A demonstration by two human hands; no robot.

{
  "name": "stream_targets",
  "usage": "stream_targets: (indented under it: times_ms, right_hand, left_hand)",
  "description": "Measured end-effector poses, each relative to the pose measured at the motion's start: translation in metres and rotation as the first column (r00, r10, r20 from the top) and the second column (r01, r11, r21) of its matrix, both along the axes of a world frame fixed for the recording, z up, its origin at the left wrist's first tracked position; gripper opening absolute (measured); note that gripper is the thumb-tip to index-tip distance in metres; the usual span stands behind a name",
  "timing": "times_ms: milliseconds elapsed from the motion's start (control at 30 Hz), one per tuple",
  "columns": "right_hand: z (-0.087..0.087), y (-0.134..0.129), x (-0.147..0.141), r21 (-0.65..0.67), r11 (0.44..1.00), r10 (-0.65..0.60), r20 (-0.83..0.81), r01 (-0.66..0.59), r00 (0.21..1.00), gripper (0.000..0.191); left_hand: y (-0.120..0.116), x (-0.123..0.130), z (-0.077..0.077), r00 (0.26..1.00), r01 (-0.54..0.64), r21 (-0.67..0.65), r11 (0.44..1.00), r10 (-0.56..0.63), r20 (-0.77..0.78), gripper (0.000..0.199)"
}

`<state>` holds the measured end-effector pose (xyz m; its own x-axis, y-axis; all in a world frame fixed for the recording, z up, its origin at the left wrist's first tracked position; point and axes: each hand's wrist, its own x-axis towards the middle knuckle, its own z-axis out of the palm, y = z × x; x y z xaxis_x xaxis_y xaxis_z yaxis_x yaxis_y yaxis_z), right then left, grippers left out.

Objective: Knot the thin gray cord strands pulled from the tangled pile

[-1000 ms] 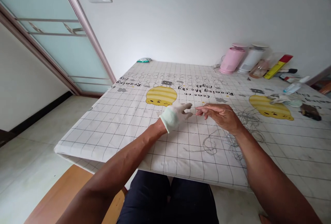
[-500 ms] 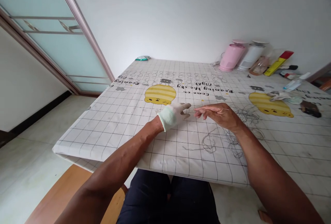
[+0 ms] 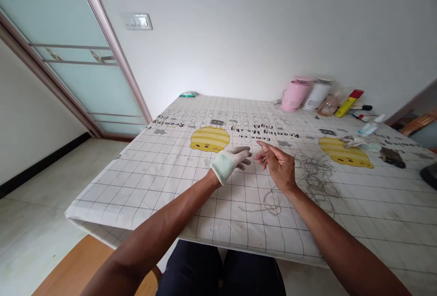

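My left hand (image 3: 235,159), in a white glove with a pale green cuff, hovers over the tablecloth with its fingers stretched and apart; I see nothing in it. Facing it across a small gap is my bare right hand (image 3: 278,164), index finger extended, the other fingers loosely bent, also open. Just beyond the fingertips lies a faint thin wire loop (image 3: 248,137). A tangled heap of thin grey wire (image 3: 317,173) spreads beside my right wrist. Nearer me, a smaller loose coil of wire (image 3: 272,202) rests on the cloth.
Rows of thin wire rings (image 3: 218,114) lie toward the back of the checked tablecloth (image 3: 143,186). Along the wall stand a pink cylinder (image 3: 295,94) and a white cylinder (image 3: 318,94). Farther right are a clear bottle (image 3: 371,125), a crumpled glove (image 3: 362,143) and a dark brown object (image 3: 392,157).
My hands have drawn slightly apart, and the right hand has turned and raised its index finger. The thin strand across the right hand no longer shows. The camera view has tilted up.
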<state>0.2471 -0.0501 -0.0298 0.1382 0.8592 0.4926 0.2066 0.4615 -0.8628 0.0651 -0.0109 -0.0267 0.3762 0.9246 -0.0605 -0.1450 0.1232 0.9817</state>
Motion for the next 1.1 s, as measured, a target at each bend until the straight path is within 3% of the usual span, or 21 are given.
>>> stream_targets:
  times_ms: [167,367,633,967,1100]
  right_hand:
    - [-0.002,-0.005,-0.018,-0.153,0.977,0.089,-0.335,-0.147,0.938,0.046]
    - [0.001,-0.007,-0.021,-0.232,0.933,0.144,-0.461,-0.275,0.875,0.048]
    - [0.009,-0.015,-0.02,-0.129,0.934,0.287,-0.288,-0.334,0.914,0.045]
    - [0.009,-0.018,-0.022,-0.094,0.943,0.307,-0.135,-0.32,0.942,0.047]
    - [0.008,-0.018,-0.014,-0.062,0.955,0.293,0.042,-0.29,0.955,0.046]
  left_hand:
    - [0.013,-0.003,-0.01,0.957,0.029,-0.071,0.997,-0.007,0.289,0.049]
    - [0.012,-0.014,0.006,0.947,-0.141,0.063,0.988,0.116,0.298,0.038]
    - [0.007,-0.016,0.012,0.974,-0.127,0.116,0.985,0.101,0.202,0.028]
    - [0.002,-0.017,0.022,0.98,-0.178,0.156,0.972,0.161,0.114,0.024]
    - [0.002,-0.019,0.025,0.983,-0.175,0.098,0.98,0.168,0.07,0.029]
